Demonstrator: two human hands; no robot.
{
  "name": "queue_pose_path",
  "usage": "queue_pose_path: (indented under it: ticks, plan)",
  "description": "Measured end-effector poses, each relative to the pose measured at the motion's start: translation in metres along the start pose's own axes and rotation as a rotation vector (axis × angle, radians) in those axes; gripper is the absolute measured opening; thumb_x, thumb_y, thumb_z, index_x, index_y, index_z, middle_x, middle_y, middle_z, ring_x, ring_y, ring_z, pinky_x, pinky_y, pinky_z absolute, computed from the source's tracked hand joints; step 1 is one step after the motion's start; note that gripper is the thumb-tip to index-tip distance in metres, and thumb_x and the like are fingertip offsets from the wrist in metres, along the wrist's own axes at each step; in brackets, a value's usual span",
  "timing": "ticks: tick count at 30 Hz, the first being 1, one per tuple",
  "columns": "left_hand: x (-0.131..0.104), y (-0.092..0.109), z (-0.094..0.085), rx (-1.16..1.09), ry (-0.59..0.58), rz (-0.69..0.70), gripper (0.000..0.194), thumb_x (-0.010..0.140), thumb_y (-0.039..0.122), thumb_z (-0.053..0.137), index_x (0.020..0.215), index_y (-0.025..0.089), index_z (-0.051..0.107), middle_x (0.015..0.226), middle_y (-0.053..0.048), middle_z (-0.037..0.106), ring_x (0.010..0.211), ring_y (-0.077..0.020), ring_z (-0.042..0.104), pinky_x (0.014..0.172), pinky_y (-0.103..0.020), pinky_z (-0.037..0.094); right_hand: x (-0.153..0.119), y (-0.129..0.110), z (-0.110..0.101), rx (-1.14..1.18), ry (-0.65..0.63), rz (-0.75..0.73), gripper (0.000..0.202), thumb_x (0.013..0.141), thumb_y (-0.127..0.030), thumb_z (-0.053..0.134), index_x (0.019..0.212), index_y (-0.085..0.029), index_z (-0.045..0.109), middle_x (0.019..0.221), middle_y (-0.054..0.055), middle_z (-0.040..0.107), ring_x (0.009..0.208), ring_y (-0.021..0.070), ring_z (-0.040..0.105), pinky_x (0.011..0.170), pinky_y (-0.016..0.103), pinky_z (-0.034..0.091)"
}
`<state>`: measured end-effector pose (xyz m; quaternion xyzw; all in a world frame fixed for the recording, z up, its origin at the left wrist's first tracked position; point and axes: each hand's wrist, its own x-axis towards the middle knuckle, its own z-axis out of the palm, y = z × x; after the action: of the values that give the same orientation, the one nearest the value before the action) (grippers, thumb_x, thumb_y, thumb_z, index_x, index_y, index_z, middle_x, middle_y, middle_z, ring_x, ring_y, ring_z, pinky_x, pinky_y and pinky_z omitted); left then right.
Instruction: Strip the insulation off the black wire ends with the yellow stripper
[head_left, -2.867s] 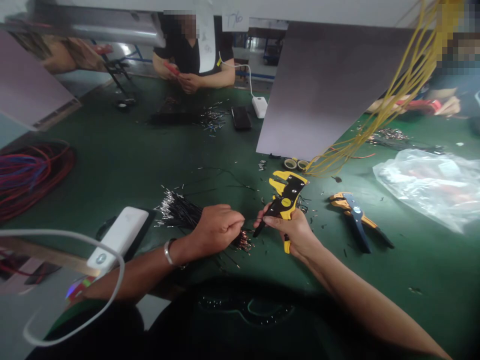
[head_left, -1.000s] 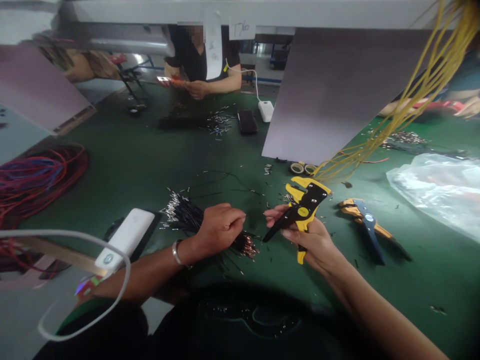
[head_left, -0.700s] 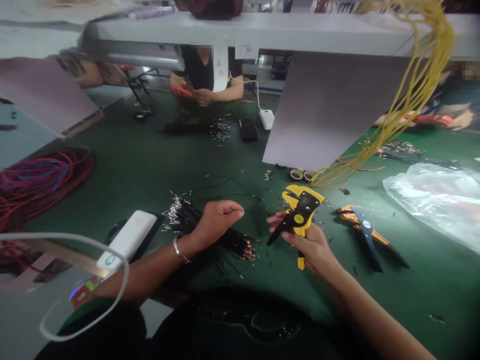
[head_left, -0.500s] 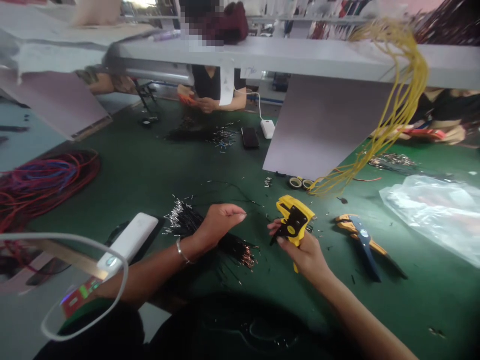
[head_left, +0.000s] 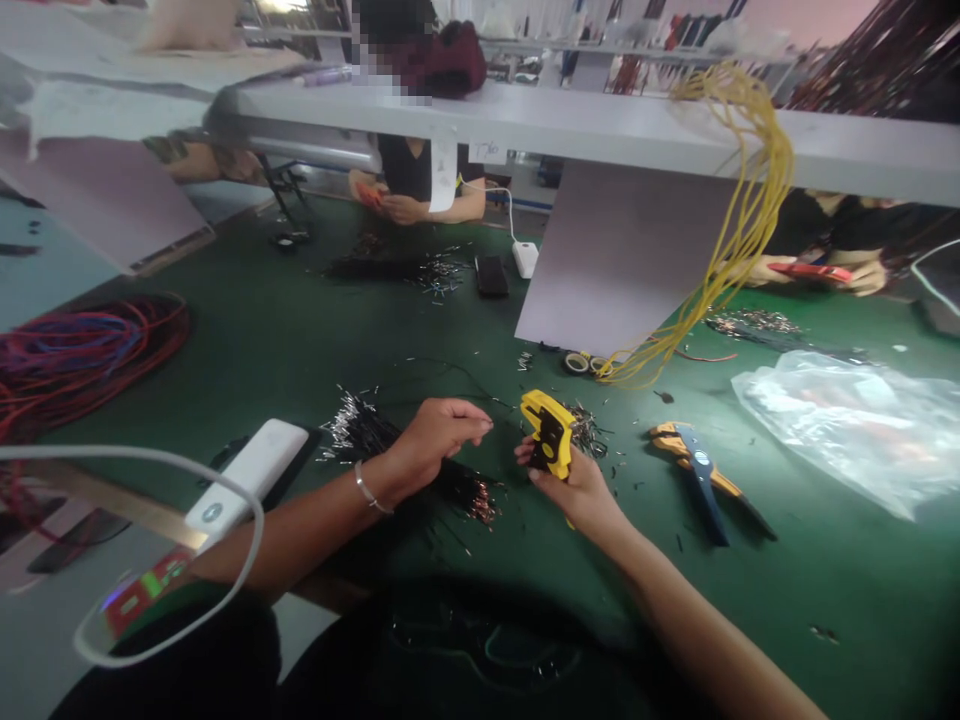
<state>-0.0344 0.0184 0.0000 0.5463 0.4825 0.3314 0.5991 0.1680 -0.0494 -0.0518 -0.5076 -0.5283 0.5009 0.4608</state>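
My right hand point(head_left: 581, 490) is wrapped round a yellow and black wire stripper point(head_left: 550, 430), its head pointing up and away from me. To its left, my left hand point(head_left: 448, 435) is closed in a pinch above a bundle of black wires point(head_left: 457, 482). What the pinched fingertips hold, if anything, is too small to make out. The bundle lies under my left hand, with silvery ends point(head_left: 349, 425) at the left and bare copper ends point(head_left: 482, 500) at the right. A thin black wire point(head_left: 469, 375) lies on the table beyond my fingers.
A blue and orange wire stripper point(head_left: 701, 465) lies at the right, near a clear plastic bag point(head_left: 840, 410). Yellow wires point(head_left: 739, 220) hang from the shelf point(head_left: 637, 120). Left are a white power bank point(head_left: 247, 475) and red wires point(head_left: 97, 350). Co-workers' hands point(head_left: 401, 207) hold red tools opposite.
My right hand has moved left with the yellow wire stripper, closer to my left hand, and turned it. Small black scraps behind the tool now show. The view has shifted slightly.
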Motion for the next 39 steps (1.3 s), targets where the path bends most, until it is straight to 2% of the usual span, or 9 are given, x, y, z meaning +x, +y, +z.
queue_pose_path:
  ticks: [3, 6, 9, 14, 19, 29, 39]
  plan:
    - [0.001, 0.0, 0.005, -0.033, 0.007, 0.009, 0.01, 0.068, 0.024, 0.068, 0.066, 0.014, 0.068, 0.046, 0.001, 0.052, 0.038, -0.0039, 0.033, 0.037, -0.02, 0.017, 0.003, 0.002, -0.003, 0.09, -0.045, 0.049, 0.038, 0.066, -0.027, 0.075, 0.101, -0.02, 0.063, 0.098, 0.008, 0.072, 0.091, 0.0249, 0.067, 0.092, 0.047, 0.05]
    - [0.002, 0.0, 0.009, -0.029, 0.038, 0.066, 0.007, 0.069, 0.022, 0.067, 0.066, 0.015, 0.068, 0.044, 0.003, 0.05, 0.039, -0.0044, 0.032, 0.038, -0.02, 0.02, 0.004, 0.005, -0.006, 0.14, -0.077, 0.091, 0.04, 0.064, -0.026, 0.077, 0.102, -0.019, 0.064, 0.099, 0.008, 0.072, 0.095, 0.0262, 0.067, 0.094, 0.049, 0.048]
    - [0.003, 0.0, 0.011, -0.023, 0.074, 0.093, 0.005, 0.069, 0.02, 0.067, 0.068, 0.016, 0.069, 0.049, 0.002, 0.056, 0.043, -0.0053, 0.035, 0.041, -0.021, 0.026, 0.005, 0.011, -0.007, 0.18, -0.089, 0.096, 0.043, 0.063, -0.026, 0.078, 0.103, -0.02, 0.064, 0.101, 0.008, 0.072, 0.096, 0.0262, 0.066, 0.095, 0.048, 0.047]
    - [0.002, 0.002, 0.013, 0.028, 0.127, -0.009, 0.006, 0.068, 0.019, 0.066, 0.07, 0.015, 0.07, 0.063, -0.001, 0.066, 0.052, -0.0079, 0.046, 0.049, -0.022, 0.036, 0.006, 0.018, -0.011, 0.247, -0.115, 0.118, 0.05, 0.059, -0.027, 0.082, 0.105, -0.018, 0.065, 0.104, 0.01, 0.072, 0.098, 0.0279, 0.066, 0.097, 0.05, 0.045]
    - [0.004, 0.0, 0.014, 0.023, 0.153, 0.049, 0.008, 0.068, 0.021, 0.067, 0.07, 0.014, 0.07, 0.068, -0.003, 0.068, 0.063, -0.0114, 0.056, 0.061, -0.025, 0.044, 0.009, 0.018, -0.015, 0.309, -0.132, 0.149, 0.052, 0.057, -0.025, 0.083, 0.105, -0.018, 0.065, 0.103, 0.011, 0.072, 0.095, 0.0277, 0.067, 0.094, 0.05, 0.047]
    - [0.006, -0.004, 0.011, 0.051, 0.126, 0.054, 0.007, 0.068, 0.02, 0.064, 0.067, 0.014, 0.068, 0.063, -0.001, 0.063, 0.059, -0.0097, 0.051, 0.057, -0.023, 0.04, 0.006, 0.007, -0.014, 0.276, -0.125, 0.125, 0.035, 0.069, -0.025, 0.076, 0.101, -0.017, 0.065, 0.092, 0.008, 0.071, 0.077, 0.0212, 0.066, 0.079, 0.04, 0.05]
    - [0.011, -0.011, 0.003, 0.099, 0.088, 0.067, 0.011, 0.068, 0.024, 0.065, 0.068, 0.014, 0.067, 0.057, 0.002, 0.059, 0.051, -0.0077, 0.046, 0.051, -0.022, 0.036, -0.001, -0.002, -0.008, 0.345, -0.258, 0.191, 0.032, 0.07, -0.024, 0.075, 0.1, -0.015, 0.065, 0.088, 0.009, 0.071, 0.074, 0.0208, 0.066, 0.077, 0.039, 0.05]
